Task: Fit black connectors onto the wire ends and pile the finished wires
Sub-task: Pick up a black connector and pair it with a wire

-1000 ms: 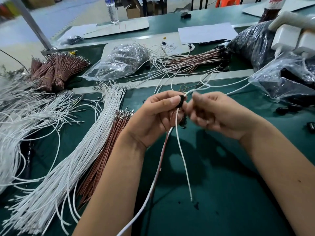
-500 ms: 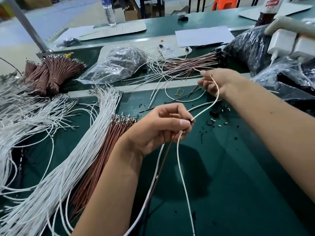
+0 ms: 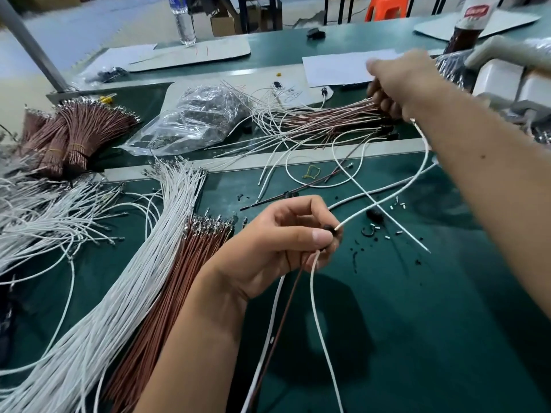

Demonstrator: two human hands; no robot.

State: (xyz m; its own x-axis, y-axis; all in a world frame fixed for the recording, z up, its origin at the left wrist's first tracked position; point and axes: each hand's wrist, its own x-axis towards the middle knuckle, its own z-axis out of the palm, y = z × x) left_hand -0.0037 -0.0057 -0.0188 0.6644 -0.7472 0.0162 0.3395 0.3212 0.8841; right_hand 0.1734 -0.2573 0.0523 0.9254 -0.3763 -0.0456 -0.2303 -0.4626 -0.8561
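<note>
The white wire [image 3: 384, 201] was thin and very light, and I judged it soft enough to bend under its own weight but springy, so it wanted to curl back. For this reason the best place to hold it seemed to be close to the end, just behind the black connector [image 3: 330, 228], where it cannot whip away. The connector itself was small and hard, and probably a little slippery between fingertips, so a firm pinch was needed.

My left hand [image 3: 277, 248] was near me, in the middle of the green table [image 3: 417, 323], with the wrist raised and the palm turned to the right. Its thumb and fingers pinched the black connector at the wire end, and more white wires and one brown wire [image 3: 286, 311] hung down from the same hand toward the near edge. From the connector the white wire rose in a long loop to the right and far side.

My right hand [image 3: 399, 81] was stretched far forward with the arm almost straight, over the pile of finished wires [image 3: 322, 117] on the far side of the table. Its fingers were curled down around the far ends of that pile, and the looping white wire ran up to it; I could not tell exactly how it was gripped there.

At the left lay bundles of unfinished white wires [image 3: 134, 278] and brown wires [image 3: 179, 278], side by side and touching.
</note>
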